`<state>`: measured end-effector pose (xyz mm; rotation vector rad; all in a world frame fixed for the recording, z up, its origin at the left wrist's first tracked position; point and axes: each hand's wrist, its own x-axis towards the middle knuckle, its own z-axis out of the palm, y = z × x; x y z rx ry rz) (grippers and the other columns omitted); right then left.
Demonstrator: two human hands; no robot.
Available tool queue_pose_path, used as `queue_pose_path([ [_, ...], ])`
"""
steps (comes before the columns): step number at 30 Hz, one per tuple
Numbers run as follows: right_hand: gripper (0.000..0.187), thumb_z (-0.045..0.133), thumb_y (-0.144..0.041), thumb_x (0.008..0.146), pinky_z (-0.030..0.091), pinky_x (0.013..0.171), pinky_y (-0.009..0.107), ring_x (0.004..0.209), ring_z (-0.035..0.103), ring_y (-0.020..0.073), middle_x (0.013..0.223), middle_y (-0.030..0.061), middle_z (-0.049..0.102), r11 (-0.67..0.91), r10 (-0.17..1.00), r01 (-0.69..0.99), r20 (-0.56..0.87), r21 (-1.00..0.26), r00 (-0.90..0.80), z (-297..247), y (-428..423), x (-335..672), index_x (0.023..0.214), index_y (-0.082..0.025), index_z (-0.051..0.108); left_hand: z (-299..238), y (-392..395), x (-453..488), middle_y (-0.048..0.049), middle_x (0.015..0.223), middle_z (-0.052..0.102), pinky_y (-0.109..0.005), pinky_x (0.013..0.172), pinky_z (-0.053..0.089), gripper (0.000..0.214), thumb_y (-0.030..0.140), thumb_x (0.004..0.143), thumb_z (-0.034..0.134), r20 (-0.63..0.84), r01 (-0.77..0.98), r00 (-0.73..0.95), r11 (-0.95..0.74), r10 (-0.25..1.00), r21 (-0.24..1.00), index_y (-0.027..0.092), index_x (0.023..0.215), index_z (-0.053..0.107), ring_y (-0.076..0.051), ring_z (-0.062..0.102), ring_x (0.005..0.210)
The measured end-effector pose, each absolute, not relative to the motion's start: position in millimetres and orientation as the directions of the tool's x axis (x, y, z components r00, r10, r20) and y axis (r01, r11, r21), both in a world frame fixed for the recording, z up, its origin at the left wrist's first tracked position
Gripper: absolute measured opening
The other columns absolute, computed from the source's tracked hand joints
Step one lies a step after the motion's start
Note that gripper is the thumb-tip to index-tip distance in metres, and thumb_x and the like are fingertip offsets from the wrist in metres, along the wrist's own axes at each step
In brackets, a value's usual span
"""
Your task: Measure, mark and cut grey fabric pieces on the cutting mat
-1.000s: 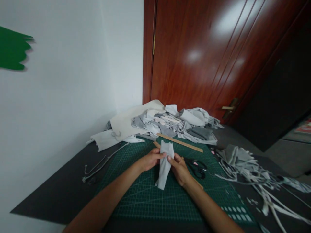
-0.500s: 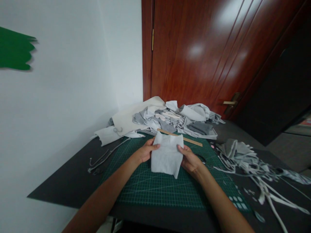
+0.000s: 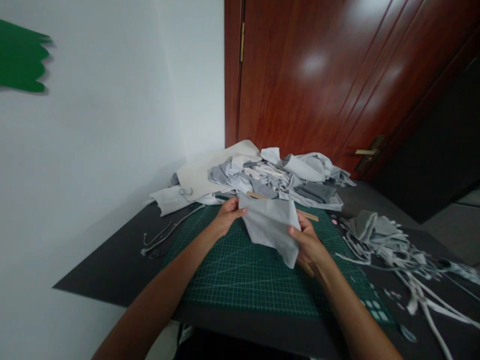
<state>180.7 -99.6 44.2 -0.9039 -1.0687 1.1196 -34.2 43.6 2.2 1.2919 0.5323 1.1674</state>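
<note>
A plain, pale grey cloth [image 3: 267, 220] spans the space between the person's left hand [image 3: 227, 217] and right hand [image 3: 307, 240], above a green gridded mat [image 3: 247, 287]. The left hand pinches its upper corner between thumb and fingers; the right hand is closed on the opposite edge, thumb on top. The cloth looks limp and softly creased, its lower edge slanting to a drooping corner just beside the right hand.
</note>
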Motion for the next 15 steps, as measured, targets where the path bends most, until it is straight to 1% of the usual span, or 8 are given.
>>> queue_pose_path([
  [2,0.046,0.095,-0.057,0.055,0.042,0.054,0.025,0.057,0.051,0.0136,0.065,-0.0033,0.059,0.229,0.953,-0.113,0.247,-0.967,-0.176,48.3,-110.9,169.9,0.072,-0.023,0.069,-0.2,51.1,-35.8,-0.0004,0.086,0.071,-0.030,0.083,0.049,0.043,0.038,0.062,0.093,0.292,-0.346,0.334,-0.171,0.896,0.922,0.017,0.091,0.068,-0.018,0.065,0.083],
  [4,0.035,0.092,-0.052,0.065,0.040,0.056,0.026,0.060,0.049,0.0132,0.066,-0.0034,0.055,0.273,0.861,0.051,0.220,-0.961,-0.459,48.5,-121.8,154.2,0.073,-0.023,0.074,-1.9,58.4,-39.2,0.0033,0.073,0.064,-0.027,0.074,0.046,0.036,0.033,0.060,0.092,0.292,-0.315,0.298,-0.196,0.909,0.929,0.018,0.078,0.064,-0.015,0.059,0.073],
  [6,0.026,0.084,-0.051,0.076,0.039,0.056,0.028,0.060,0.047,0.0142,0.065,-0.0029,0.053,0.298,0.780,0.140,0.157,-0.944,-0.606,44.8,-130.2,137.8,0.077,-0.026,0.078,-2.1,63.7,-43.3,0.0046,0.067,0.059,-0.025,0.069,0.042,0.032,0.025,0.055,0.090,0.290,-0.277,0.276,-0.213,0.916,0.937,0.018,0.068,0.061,-0.013,0.053,0.069],
  [8,0.021,0.078,-0.048,0.083,0.039,0.055,0.029,0.061,0.049,0.0157,0.066,-0.0014,0.056,0.275,0.741,0.201,0.074,-0.940,-0.667,39.0,-133.6,126.3,0.084,-0.028,0.081,-0.9,66.2,-47.3,0.0037,0.069,0.060,-0.024,0.068,0.040,0.027,0.020,0.054,0.086,0.276,-0.244,0.277,-0.211,0.920,0.947,0.017,0.065,0.063,-0.013,0.052,0.069],
  [10,0.021,0.075,-0.047,0.086,0.038,0.054,0.029,0.059,0.051,0.0155,0.065,-0.0010,0.058,0.246,0.755,0.244,0.028,-0.938,-0.655,33.0,-130.1,123.9,0.086,-0.027,0.080,0.7,66.3,-51.0,0.0020,0.072,0.063,-0.025,0.068,0.041,0.023,0.019,0.055,0.084,0.244,-0.220,0.297,-0.183,0.923,0.958,0.016,0.067,0.065,-0.014,0.053,0.071],
  [12,0.026,0.070,-0.048,0.089,0.038,0.054,0.028,0.057,0.050,0.0148,0.064,-0.0014,0.058,0.259,0.841,0.295,0.064,-0.920,-0.538,27.4,-119.6,131.7,0.084,-0.024,0.077,1.8,65.0,-54.4,0.0006,0.074,0.065,-0.026,0.070,0.043,0.022,0.019,0.056,0.084,0.194,-0.204,0.323,-0.132,0.926,0.970,0.016,0.071,0.068,-0.015,0.056,0.073],
  [14,0.031,0.061,-0.048,0.096,0.043,0.060,0.029,0.064,0.056,0.0171,0.070,0.0005,0.063,0.321,0.931,0.419,0.202,-0.849,-0.305,21.1,-104.3,148.0,0.085,-0.022,0.073,1.9,63.1,-57.1,-0.0001,0.077,0.067,-0.028,0.073,0.046,0.027,0.022,0.059,0.085,0.129,-0.202,0.349,-0.060,0.928,0.978,0.016,0.080,0.070,-0.018,0.061,0.076],
  [15,0.029,0.057,-0.043,0.098,0.046,0.067,0.031,0.072,0.060,0.0194,0.079,0.0031,0.068,0.348,0.937,0.520,0.306,-0.780,-0.168,17.2,-96.3,158.2,0.089,-0.021,0.073,1.6,62.1,-57.8,-0.0003,0.079,0.069,-0.029,0.075,0.049,0.030,0.026,0.061,0.086,0.093,-0.204,0.364,-0.018,0.927,0.979,0.017,0.087,0.072,-0.019,0.064,0.078],
])
